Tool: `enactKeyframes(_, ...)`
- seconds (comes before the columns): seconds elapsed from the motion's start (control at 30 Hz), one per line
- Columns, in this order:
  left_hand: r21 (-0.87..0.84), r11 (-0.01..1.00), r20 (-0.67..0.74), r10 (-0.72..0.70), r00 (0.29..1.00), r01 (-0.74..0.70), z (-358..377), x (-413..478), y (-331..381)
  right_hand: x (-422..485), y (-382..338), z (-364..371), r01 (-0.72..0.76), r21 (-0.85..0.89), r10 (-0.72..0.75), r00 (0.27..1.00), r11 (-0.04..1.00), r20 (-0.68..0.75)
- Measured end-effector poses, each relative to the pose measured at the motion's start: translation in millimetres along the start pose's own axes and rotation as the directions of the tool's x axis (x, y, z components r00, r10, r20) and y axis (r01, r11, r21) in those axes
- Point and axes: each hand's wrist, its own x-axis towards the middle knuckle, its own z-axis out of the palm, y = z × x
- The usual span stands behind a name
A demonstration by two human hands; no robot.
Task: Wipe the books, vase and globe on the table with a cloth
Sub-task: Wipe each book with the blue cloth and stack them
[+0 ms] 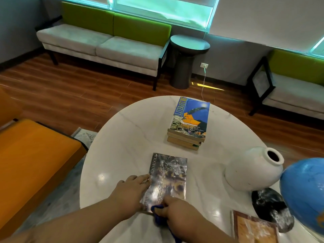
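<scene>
We judge that the glossy dark paperback book [168,179], lying near the front of the round white marble desk [126,137], could skid on the polished top if the bracing slackens. The left hand [129,192] lies against its spine edge, fingers [142,178] straight. The right hand [175,213] grips a bunched blue cloth [158,216] at the book's near corner.

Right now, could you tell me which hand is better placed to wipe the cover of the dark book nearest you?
The right hand: it grips the blue cloth at the near edge of the dark book. The left hand rests at the book's left edge, steadying it, and holds no cloth.
</scene>
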Motion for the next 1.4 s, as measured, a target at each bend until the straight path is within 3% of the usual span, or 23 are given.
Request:
enactKeyframes(0.1,-0.006,1.000,0.002,0.005,1.000,-0.005,0.4,0.8,-0.3,-3.5,4.5,1.5,-0.040,0.000,0.040,0.998,0.999,-0.047)
enactKeyframes(0.2,-0.019,1.000,0.007,0.008,1.000,-0.008,1.4,1.0,-2.1,-7.8,24.8,1.0,-0.181,0.131,0.192,0.978,0.975,-0.083)
enactKeyframes(0.3,-0.021,1.000,-0.003,0.004,1.000,-0.005,2.6,0.4,-3.7,-8.4,7.2,2.7,-0.143,0.106,0.153,0.983,0.984,-0.098)
enactKeyframes(0.4,-0.022,1.000,-0.013,0.011,1.000,-0.011,3.2,0.2,-4.0,-2.9,-7.2,12.8,-0.007,0.042,0.011,0.996,0.999,-0.089)
enactKeyframes(0.47,-0.027,1.000,-0.014,0.014,1.000,-0.014,3.4,0.8,-3.9,1.1,3.0,9.8,-0.044,0.136,0.061,0.991,0.990,-0.121)
enactKeyframes(0.57,-0.033,0.999,-0.011,0.007,1.000,-0.007,4.4,1.5,-4.8,-2.2,11.2,0.9,-0.069,-0.034,0.062,0.983,0.997,-0.175)
enactKeyframes(0.63,-0.039,0.999,-0.013,0.003,1.000,-0.003,5.7,1.5,-5.4,0.9,5.0,10.9,0.002,0.020,0.001,0.985,1.000,-0.170)
enactKeyframes(0.73,-0.044,0.999,-0.019,-0.002,1.000,0.001,7.6,1.9,-7.0,3.5,-3.5,20.9,0.186,-0.041,-0.190,0.969,0.982,-0.158)
enactKeyframes(0.77,-0.051,0.999,-0.022,-0.003,1.000,0.002,8.2,2.8,-7.8,9.1,4.9,22.9,0.205,-0.035,-0.207,0.954,0.978,-0.215)
enactKeyframes(0.9,-0.056,0.998,-0.019,0.000,1.000,-0.001,8.8,3.6,-10.6,8.1,4.8,14.8,0.143,-0.130,-0.169,0.961,0.981,-0.220)
enactKeyframes(0.97,-0.056,0.998,-0.017,-0.001,1.000,0.000,8.3,2.9,-11.0,5.9,-1.8,21.6,0.194,-0.092,-0.208,0.961,0.977,-0.184)
enactKeyframes(1.0,-0.057,0.998,-0.018,-0.002,1.000,0.001,8.4,2.7,-11.2,5.1,-5.4,19.6,0.169,0.002,-0.165,0.967,0.986,-0.196)
enactKeyframes(1.1,-0.058,0.998,-0.029,0.000,1.000,-0.001,8.1,2.8,-11.5,13.4,-2.9,9.6,0.110,0.053,-0.096,0.973,0.993,-0.210)
enactKeyframes(1.2,-0.053,0.999,-0.028,-0.003,1.000,0.001,8.8,2.3,-11.2,11.9,-7.5,12.8,0.090,0.042,-0.079,0.974,0.995,-0.213)
enactKeyframes(1.3,-0.040,0.999,-0.029,-0.002,1.000,0.001,8.4,2.0,-10.9,3.1,-22.8,10.4,0.154,-0.034,-0.158,0.974,0.987,-0.162)
enactKeyframes(1.4,-0.035,0.999,-0.028,0.001,1.000,-0.002,6.5,2.4,-9.6,22.2,-15.2,12.3,-0.041,0.160,0.070,0.981,0.986,-0.179)
